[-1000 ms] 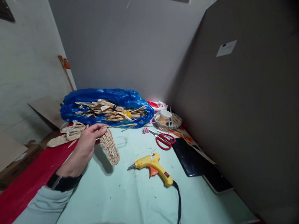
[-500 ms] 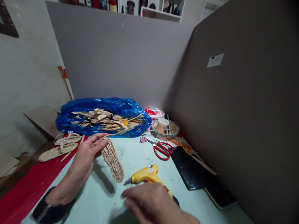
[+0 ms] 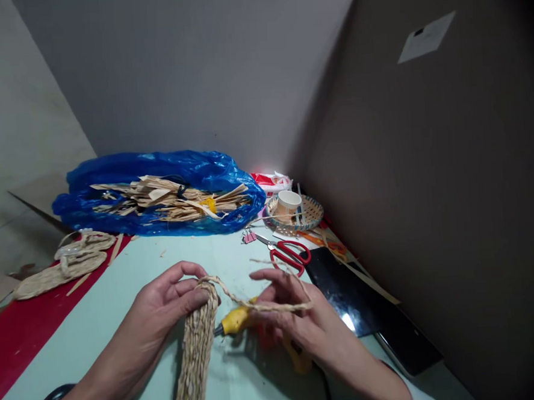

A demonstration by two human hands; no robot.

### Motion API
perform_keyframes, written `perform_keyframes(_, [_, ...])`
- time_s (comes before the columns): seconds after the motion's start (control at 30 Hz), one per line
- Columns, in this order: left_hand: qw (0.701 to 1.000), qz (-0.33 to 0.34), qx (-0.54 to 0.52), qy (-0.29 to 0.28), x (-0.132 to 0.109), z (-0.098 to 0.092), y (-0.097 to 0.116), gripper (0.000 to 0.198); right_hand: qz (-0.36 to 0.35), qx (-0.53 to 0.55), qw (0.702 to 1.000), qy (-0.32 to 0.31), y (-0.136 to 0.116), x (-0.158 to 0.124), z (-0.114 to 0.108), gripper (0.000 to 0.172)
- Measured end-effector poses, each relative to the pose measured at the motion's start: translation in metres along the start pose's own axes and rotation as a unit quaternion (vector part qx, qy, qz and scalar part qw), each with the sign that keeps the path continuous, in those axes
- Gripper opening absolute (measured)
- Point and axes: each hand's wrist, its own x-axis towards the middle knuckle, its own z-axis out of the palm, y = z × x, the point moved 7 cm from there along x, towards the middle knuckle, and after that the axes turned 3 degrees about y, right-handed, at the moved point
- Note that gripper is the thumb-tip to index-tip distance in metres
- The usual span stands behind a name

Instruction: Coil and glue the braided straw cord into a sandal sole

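My left hand (image 3: 174, 302) pinches the top end of a woven straw sole (image 3: 194, 355), a long flat strip of coiled braid that hangs down toward me. From that end a loose straw cord (image 3: 237, 299) runs across to my right hand (image 3: 296, 310). The fingers of my right hand are closed on the cord, and its free end loops up over the hand. Beneath the right hand lies a yellow hot glue gun (image 3: 238, 320), mostly covered, its nozzle pointing left near the sole.
Red-handled scissors (image 3: 291, 256) and a pink binder clip (image 3: 249, 237) lie beyond my hands. A blue bag (image 3: 156, 161) holds straw bundles. A paper cup (image 3: 289, 204) sits in a wicker tray (image 3: 313, 212). Straw sandals (image 3: 67, 269) rest left, a black tablet (image 3: 340, 292) right.
My right hand has risen from the near edge and taken hold of the cord. My left hand has brought the sole lower and closer. The view has tilted down.
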Motion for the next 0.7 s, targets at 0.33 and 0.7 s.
perform_keyframes(0.33, [0.993,0.007,0.062,0.099,-0.007,-0.002,-0.003,0.030,-0.093,0.128,0.985,-0.067,-0.030,0.006,0.014,0.029])
perform_keyframes(0.7, [0.985,-0.069,0.157,0.003,-0.010,0.003,-0.021,0.025,-0.035,0.254,0.964,0.071,-0.013,0.022,-0.009,0.012])
